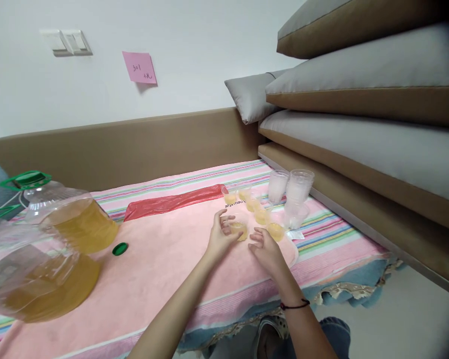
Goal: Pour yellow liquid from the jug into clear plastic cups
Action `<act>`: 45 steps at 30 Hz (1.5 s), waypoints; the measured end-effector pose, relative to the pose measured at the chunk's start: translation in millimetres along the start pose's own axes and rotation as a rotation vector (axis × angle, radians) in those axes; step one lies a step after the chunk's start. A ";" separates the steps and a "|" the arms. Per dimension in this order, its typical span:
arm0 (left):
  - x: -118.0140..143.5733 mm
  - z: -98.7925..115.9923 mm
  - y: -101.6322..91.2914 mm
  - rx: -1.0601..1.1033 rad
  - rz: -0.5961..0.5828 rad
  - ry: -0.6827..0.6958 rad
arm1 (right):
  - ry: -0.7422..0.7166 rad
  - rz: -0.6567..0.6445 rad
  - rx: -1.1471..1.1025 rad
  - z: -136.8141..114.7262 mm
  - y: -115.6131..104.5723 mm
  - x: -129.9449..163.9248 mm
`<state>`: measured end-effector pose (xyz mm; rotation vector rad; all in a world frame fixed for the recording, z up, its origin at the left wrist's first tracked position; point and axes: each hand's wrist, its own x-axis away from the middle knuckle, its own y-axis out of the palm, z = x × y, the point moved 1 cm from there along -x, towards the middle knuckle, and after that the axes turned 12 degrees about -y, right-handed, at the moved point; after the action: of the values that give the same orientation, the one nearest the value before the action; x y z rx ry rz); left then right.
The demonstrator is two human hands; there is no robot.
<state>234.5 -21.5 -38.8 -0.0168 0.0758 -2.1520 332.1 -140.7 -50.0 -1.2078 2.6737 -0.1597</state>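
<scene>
My left hand (pixel 220 235) curls around a small clear cup of yellow liquid (pixel 239 229) on the pink towel (pixel 164 259), fingers touching its side. Just to the cup's right, my right hand (pixel 266 251) rests on the towel with fingers loosely bent and nothing in it. Several more small cups of yellow liquid (pixel 262 214) stand in a loose row beyond the hands. Stacks of empty clear cups (pixel 298 187) stand behind them.
Two large clear jugs of yellow liquid (pixel 60 234) with green handles stand at the left, a green cap (pixel 119 249) beside them. A red plastic bag (pixel 174 200) lies at the towel's far edge. Stacked grey cushions (pixel 359 99) fill the right side.
</scene>
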 end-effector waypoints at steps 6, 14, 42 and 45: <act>-52.9 -0.7 8.3 -0.013 0.112 0.023 | 0.036 -0.020 -0.041 -6.6 9.7 2.3; -93.9 -12.2 20.3 -0.039 0.206 0.018 | -0.008 -0.040 -0.075 -24.4 11.7 6.3; -100.5 -24.3 7.6 -0.102 0.094 -0.042 | 0.046 -0.117 -0.043 -32.7 10.3 13.6; -104.8 -24.4 -2.1 -0.134 0.123 -0.074 | 0.048 -0.109 -0.036 -32.2 9.2 13.5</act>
<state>289.3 68.3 -61.2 -0.1647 0.1736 -2.0176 309.4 -144.3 -22.1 -1.3792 2.6628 -0.1598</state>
